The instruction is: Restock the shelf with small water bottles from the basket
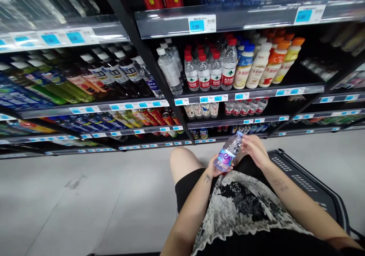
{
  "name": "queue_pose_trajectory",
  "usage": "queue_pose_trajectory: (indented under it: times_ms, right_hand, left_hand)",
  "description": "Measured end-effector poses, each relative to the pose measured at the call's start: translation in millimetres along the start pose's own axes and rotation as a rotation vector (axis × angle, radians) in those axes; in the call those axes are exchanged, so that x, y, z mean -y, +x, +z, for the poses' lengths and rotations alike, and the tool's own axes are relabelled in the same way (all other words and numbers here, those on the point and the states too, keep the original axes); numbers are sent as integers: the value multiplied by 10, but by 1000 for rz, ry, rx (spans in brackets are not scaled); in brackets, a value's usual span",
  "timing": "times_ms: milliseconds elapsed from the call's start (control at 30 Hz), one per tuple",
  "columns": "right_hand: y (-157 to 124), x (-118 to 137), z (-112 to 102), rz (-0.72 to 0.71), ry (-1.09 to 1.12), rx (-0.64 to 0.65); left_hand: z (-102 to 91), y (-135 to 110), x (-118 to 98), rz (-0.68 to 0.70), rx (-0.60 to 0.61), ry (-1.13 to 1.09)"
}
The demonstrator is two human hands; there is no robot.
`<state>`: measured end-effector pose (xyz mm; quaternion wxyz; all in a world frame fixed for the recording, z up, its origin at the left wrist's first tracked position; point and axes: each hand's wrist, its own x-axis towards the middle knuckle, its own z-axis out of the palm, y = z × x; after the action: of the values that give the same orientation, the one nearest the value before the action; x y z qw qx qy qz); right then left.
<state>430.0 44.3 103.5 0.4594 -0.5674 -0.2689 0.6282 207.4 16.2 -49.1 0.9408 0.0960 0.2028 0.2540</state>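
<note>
Shop aisle [85, 195]: water bottle [229, 153], base snug in left fingers [214, 169], cap end in closed right fingers [247, 141].

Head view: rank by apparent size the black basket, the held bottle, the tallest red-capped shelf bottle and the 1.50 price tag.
1. black basket
2. held bottle and red-capped shelf bottle look about alike; the held one is nearer the camera, so I leave them unranked.
3. 1.50 price tag

Bare floor [85, 195] lies open leftward; shelves [182, 100] ahead, basket [308, 180] blocks rightward.
</note>
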Motion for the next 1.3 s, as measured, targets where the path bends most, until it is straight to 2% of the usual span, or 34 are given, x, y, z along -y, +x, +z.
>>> queue_pose_trajectory:
  times_ms: [100, 267, 433, 633, 800, 867, 1000, 1133, 1233, 1300]
  right_hand:
    - [18, -213, 45, -3, -127, -10]
    - [61, -493, 59, -2, -71, 0]
    - [26, -515, -120, 111, -103, 15]
    - [70, -566, -252, 151, -98, 67]
    - [104, -642, -284, 192, -81, 74]
    - [91, -691, -282, 219, -90, 50]
    - [26, -865, -315, 329, -5, 19]
    - [-55, -1037, -397, 263, 95, 26]
    - [-73, -1067, -406, 187, 33, 28]
    - [-59, -1054, -377, 94, -44, -19]
  left_hand:
    - [40, 103, -21, 27, -26, 32]
    - [129, 161, 104, 80, -126, 192]
    - [198, 174, 189, 53, -209, 310]
    - [271, 240, 209, 182, -304, 479]
    - [339, 221, 186, 239, -293, 595]
    - [371, 189, 157, 313, -308, 718]
    - [434, 75, 103, 489, -401, 1163]
    - [447, -26, 129, 483, -373, 1376]
    - [419, -51, 169, 506, -362, 1407]
    - [411, -50, 173, 490, -348, 1427]
